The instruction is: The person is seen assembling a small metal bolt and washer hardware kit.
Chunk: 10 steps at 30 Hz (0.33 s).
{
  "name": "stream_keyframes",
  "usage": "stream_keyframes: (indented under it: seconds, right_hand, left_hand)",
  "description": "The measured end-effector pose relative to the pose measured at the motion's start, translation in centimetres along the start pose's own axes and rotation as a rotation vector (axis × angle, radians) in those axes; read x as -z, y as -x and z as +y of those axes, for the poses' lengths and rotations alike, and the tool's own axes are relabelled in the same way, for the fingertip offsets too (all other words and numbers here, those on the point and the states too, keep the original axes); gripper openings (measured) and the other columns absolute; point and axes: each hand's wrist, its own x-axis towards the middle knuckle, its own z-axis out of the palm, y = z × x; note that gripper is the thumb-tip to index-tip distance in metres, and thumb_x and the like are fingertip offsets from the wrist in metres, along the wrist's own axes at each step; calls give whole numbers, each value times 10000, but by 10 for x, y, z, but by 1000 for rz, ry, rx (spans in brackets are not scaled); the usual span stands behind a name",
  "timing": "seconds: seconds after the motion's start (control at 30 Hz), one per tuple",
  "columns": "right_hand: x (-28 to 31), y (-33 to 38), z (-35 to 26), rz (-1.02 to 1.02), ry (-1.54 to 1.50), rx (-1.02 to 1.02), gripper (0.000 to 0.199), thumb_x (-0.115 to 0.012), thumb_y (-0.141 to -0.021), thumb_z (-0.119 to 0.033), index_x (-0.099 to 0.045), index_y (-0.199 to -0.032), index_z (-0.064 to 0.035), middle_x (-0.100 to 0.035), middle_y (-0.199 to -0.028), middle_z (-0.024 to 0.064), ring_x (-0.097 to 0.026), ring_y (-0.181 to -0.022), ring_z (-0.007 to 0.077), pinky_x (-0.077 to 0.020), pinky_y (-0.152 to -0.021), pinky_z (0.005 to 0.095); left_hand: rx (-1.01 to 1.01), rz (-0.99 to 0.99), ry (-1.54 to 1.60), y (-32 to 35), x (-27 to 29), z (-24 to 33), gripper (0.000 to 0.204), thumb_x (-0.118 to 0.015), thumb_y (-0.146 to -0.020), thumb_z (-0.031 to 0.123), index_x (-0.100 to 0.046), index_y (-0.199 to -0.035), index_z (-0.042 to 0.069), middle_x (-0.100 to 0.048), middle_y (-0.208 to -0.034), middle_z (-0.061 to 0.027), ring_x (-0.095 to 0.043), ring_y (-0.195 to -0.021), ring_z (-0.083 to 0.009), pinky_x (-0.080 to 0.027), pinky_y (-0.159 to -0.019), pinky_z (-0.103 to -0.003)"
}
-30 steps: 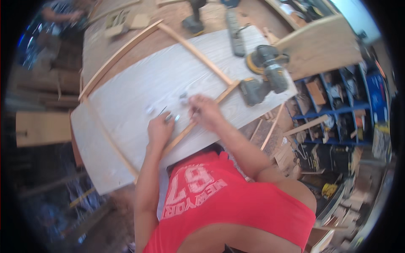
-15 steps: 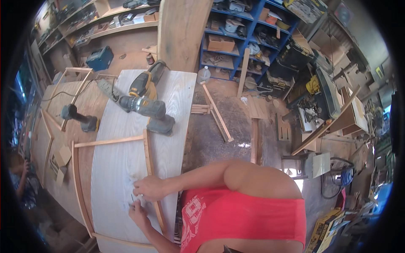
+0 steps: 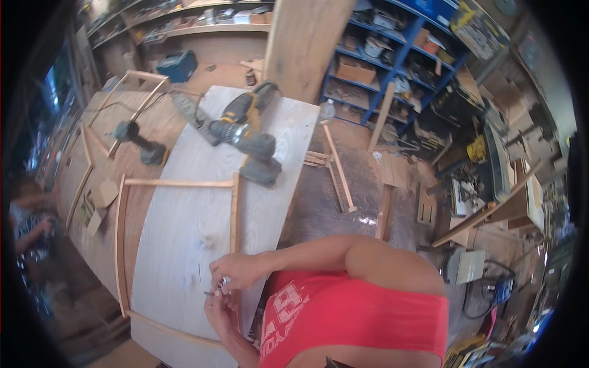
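My right hand (image 3: 234, 271) is closed, its fingertips pinched around a small white-and-dark piece (image 3: 223, 282). Just below, my left hand (image 3: 221, 310) is closed too, with a short thin dark piece (image 3: 209, 293) at its fingertips; its kind is too small to tell. Both hands almost meet over the right rail of a slim wooden frame (image 3: 179, 183). This frame lies on a pale grey wood-grain board (image 3: 169, 245). A thin dark sliver (image 3: 199, 272) lies on the board left of my right hand.
A cordless drill (image 3: 248, 144) and a yellow-and-black power tool (image 3: 245, 107) rest on the board's far end. Another cordless tool (image 3: 141, 144) stands left, near an opened cardboard box (image 3: 101, 199). Blue shelving (image 3: 368, 80) is behind; another person (image 3: 34, 221) is at far left.
The view has swung, shifting the scene rightward. My hands have drawn closer together and nearer the frame's right rail, away from the dark sliver on the board.
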Motion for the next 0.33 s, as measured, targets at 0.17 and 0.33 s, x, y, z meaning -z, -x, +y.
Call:
stream_keyframes:
  seconds: [0.17, 0.33]
  right_hand:
    - [16, -10, -10, 161, -474, -42, 311, -815, -776, -207, -748, -1051, -79, -636, -877, 62, -590, -770, 163, -463, -690, 289]
    - [13, -17, -21, -136, -469, -113, 363, -823, -800, -255, -745, -1106, -75, -639, -881, 45, -567, -776, 135, -445, -679, 273]
  left_hand:
    - [-120, -71, -60, 24, -5, 14, 285, -588, -984, 220, -574, -1111, -35, -538, -771, -7, -471, -657, -89, -389, -599, -238]
    - [-139, -210, -364, 38, 15, 13, 410, -571, -1000, 333, -555, -1230, -6, -582, -888, -47, -509, -771, -93, -423, -649, -255]
